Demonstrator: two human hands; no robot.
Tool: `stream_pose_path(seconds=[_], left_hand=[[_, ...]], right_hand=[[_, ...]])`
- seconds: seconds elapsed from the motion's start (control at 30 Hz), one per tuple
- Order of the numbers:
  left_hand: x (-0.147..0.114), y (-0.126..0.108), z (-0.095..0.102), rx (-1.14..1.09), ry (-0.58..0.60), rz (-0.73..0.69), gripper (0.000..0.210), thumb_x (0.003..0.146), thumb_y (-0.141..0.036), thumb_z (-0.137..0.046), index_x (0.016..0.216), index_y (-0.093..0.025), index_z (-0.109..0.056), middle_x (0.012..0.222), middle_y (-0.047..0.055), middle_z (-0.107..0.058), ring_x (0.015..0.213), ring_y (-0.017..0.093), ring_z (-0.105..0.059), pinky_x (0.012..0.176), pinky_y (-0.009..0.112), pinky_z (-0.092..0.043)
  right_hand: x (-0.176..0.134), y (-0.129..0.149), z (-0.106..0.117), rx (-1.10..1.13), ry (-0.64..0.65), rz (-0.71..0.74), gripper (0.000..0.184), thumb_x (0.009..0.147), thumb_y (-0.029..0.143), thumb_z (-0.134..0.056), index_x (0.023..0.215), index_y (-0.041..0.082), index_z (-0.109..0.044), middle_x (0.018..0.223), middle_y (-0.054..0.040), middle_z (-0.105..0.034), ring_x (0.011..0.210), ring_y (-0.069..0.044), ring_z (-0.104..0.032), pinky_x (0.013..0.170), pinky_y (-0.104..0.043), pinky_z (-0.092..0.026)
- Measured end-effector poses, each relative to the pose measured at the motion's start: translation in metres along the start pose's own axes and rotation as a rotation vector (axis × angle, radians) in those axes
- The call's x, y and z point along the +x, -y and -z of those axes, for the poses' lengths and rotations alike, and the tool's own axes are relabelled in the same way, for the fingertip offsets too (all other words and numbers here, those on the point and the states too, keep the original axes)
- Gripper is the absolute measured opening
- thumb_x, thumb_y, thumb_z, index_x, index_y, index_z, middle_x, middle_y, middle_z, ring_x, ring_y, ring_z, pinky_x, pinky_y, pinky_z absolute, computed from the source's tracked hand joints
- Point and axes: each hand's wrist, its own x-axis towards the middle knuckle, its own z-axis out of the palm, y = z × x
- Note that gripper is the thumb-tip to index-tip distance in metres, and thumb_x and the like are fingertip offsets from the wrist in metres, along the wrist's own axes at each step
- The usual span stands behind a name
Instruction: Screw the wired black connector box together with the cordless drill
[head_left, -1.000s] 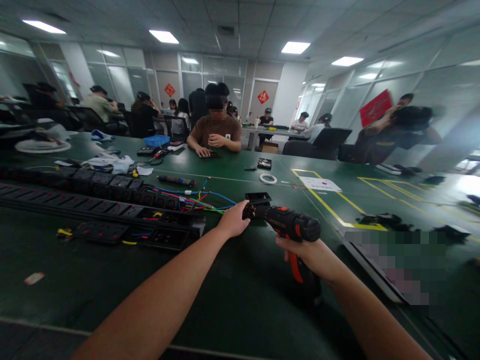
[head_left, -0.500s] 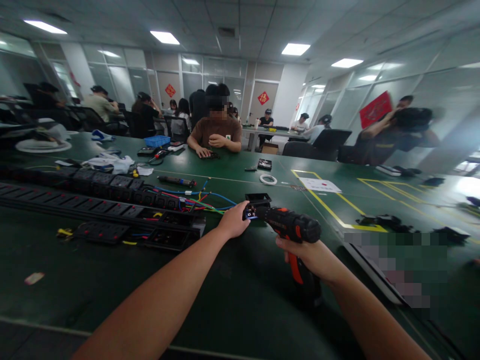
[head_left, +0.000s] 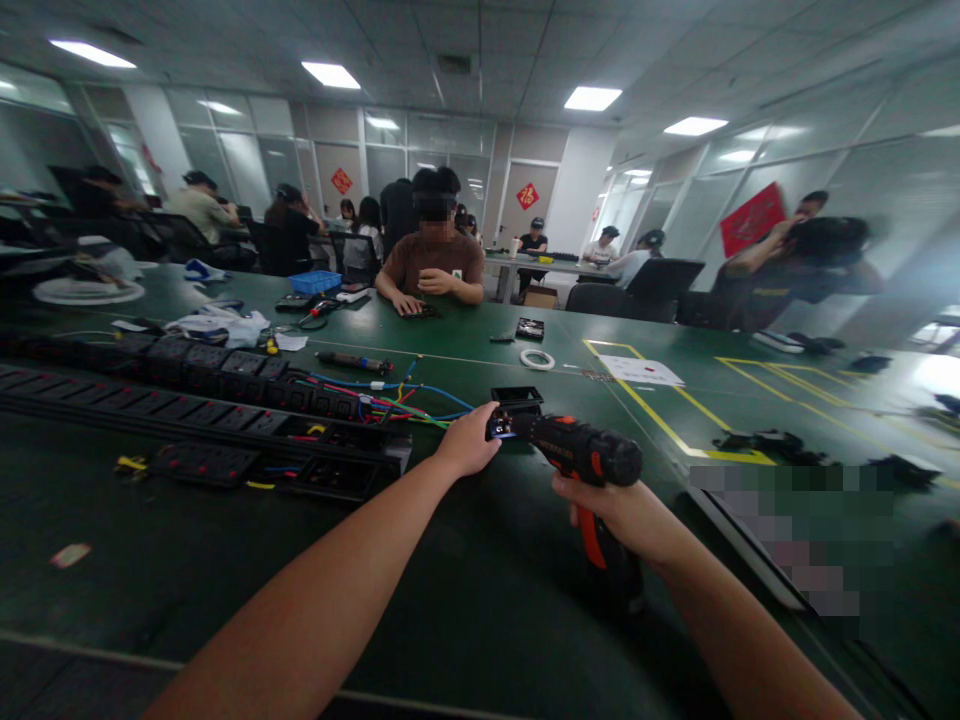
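Note:
My right hand (head_left: 611, 505) is wrapped round the handle of a black and orange cordless drill (head_left: 581, 448), which points left. The drill's tip meets a small dark terminal block (head_left: 500, 425) with metal contacts. My left hand (head_left: 469, 440) grips that block from its left side, fingers closed. Blue, red, green and yellow wires (head_left: 420, 405) run from the left up to my left hand. Just behind the block is an open black rectangular frame (head_left: 515, 397). Long black power strips (head_left: 187, 400) with rows of sockets lie to the left.
On the green table (head_left: 465, 600) lie a black screwdriver-like tool (head_left: 352, 361), a white ring (head_left: 537, 359), a paper sheet (head_left: 641, 370) and yellow tape lines. A blue basket (head_left: 315, 282) stands farther back. Across the table sits a co-worker (head_left: 431, 255) handling a small dark part.

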Motion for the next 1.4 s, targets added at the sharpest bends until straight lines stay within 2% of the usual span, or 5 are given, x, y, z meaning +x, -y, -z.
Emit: stream_pose_path(seconds=[0.1, 0.5, 0.67, 1.13, 1.4], left_hand=[[0.0005, 0.0014, -0.0007, -0.001, -0.009, -0.013, 0.070, 0.081, -0.023, -0.064, 0.148, -0.019, -0.045, 0.152, 0.011, -0.050, 0.139, 0.026, -0.048, 0.119, 0.038, -0.035], [-0.0002, 0.0027, 0.0009, -0.004, -0.006, -0.023, 0.070, 0.082, -0.024, -0.064, 0.149, -0.019, -0.043, 0.152, 0.010, -0.050, 0.138, 0.026, -0.049, 0.118, 0.039, -0.036], [-0.0003, 0.0027, 0.0016, -0.001, -0.003, -0.016, 0.071, 0.082, -0.024, -0.065, 0.149, -0.018, -0.043, 0.152, 0.011, -0.050, 0.138, 0.027, -0.048, 0.118, 0.039, -0.035], [0.0010, 0.0031, -0.0009, -0.029, -0.013, -0.038, 0.068, 0.082, -0.020, -0.064, 0.148, -0.017, -0.044, 0.151, 0.012, -0.050, 0.139, 0.026, -0.048, 0.120, 0.039, -0.034], [0.0009, 0.0039, -0.0010, -0.007, -0.012, -0.040, 0.069, 0.083, -0.021, -0.063, 0.149, -0.015, -0.043, 0.151, 0.012, -0.050, 0.139, 0.026, -0.048, 0.119, 0.038, -0.034]], right_hand=[[-0.0001, 0.0006, 0.0004, -0.002, 0.005, -0.007, 0.033, 0.079, 0.052, -0.069, 0.075, 0.020, -0.064, 0.061, -0.0001, -0.063, 0.060, -0.019, -0.060, 0.061, -0.032, -0.047], [-0.0003, -0.0009, -0.0012, 0.031, -0.018, 0.005, 0.030, 0.079, 0.044, -0.071, 0.093, 0.018, -0.067, 0.065, -0.0003, -0.066, 0.064, -0.021, -0.064, 0.064, -0.033, -0.048], [0.0004, -0.0003, -0.0008, 0.003, 0.006, 0.033, 0.029, 0.081, 0.044, -0.068, 0.094, 0.018, -0.067, 0.073, -0.0009, -0.067, 0.066, -0.020, -0.065, 0.067, -0.033, -0.050], [0.0006, -0.0005, -0.0003, -0.035, 0.011, 0.038, 0.027, 0.082, 0.043, -0.065, 0.092, 0.019, -0.065, 0.075, -0.0017, -0.067, 0.067, -0.020, -0.064, 0.068, -0.034, -0.049], [0.0012, -0.0016, 0.0002, -0.068, -0.002, 0.003, 0.029, 0.082, 0.047, -0.066, 0.090, 0.019, -0.065, 0.065, -0.0002, -0.065, 0.064, -0.020, -0.062, 0.064, -0.032, -0.047]])
